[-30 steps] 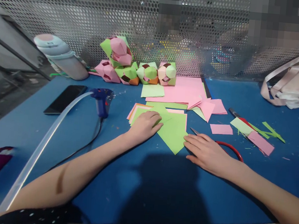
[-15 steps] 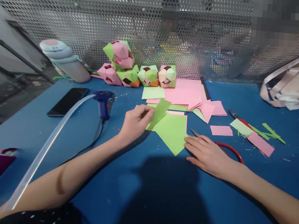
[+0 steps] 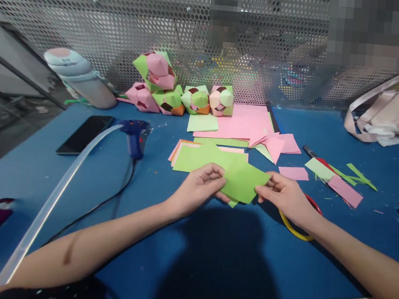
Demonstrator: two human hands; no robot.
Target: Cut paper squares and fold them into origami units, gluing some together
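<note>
A green sheet of paper (image 3: 243, 181) is held up between my two hands, tilted over the table. My left hand (image 3: 203, 184) pinches its left edge between thumb and fingers. At the right corner, my right hand (image 3: 281, 194) pinches it too. Behind and below lies a stack of paper sheets (image 3: 191, 158), green on top with pink and orange edges showing. Scissors with red and yellow handles (image 3: 295, 228) lie partly hidden under my right hand and wrist.
Folded paper balls (image 3: 169, 101) stand at the back beside a bottle (image 3: 83, 81). Left are a phone (image 3: 86, 135) and a blue glue gun (image 3: 135, 139) with a long glue stick. Pink sheets (image 3: 244, 121), paper scraps (image 3: 346, 190) and a cutter (image 3: 311, 152) lie right, near a bag (image 3: 391, 113).
My left hand has moved right and let go of the small green strip's spot. My right hand has lifted off the table, and both now hold a green sheet. The scissors' yellow handle shows.
</note>
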